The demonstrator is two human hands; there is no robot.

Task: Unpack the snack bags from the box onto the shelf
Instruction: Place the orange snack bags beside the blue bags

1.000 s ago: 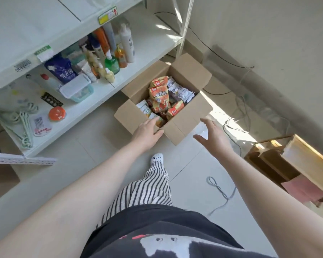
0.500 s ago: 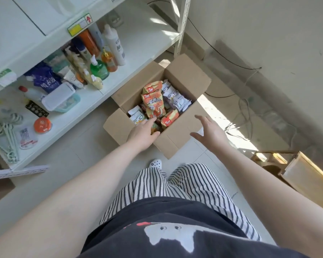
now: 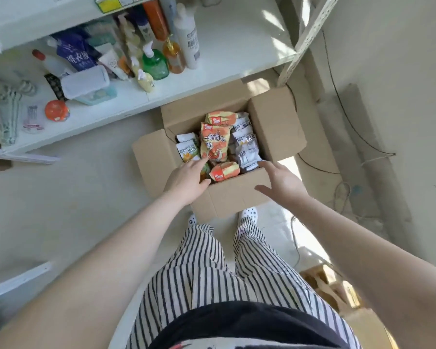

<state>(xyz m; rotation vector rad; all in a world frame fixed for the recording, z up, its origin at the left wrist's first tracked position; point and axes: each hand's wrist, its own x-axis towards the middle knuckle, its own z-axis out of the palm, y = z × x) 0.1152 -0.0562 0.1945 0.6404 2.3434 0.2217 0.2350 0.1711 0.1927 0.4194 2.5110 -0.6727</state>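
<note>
Reaching into box (image 3: pixel 227 197): my left hand (image 3: pixel 186 178) flat on orange bag (image 3: pixel 214 143), fingers straight; right hand (image 3: pixel 280 182) spread above near flap.

Single head-worn view, looking steeply down from standing height.

The wide-angle camera faces forward and down past the wearer's striped trousers (image 3: pixel 212 268) to the floor. The open box (image 3: pixel 275 127) sits mid-frame, close below; the shelf (image 3: pixel 227 71) fills the upper left, the wall the right. Only one view is supplied.
</note>
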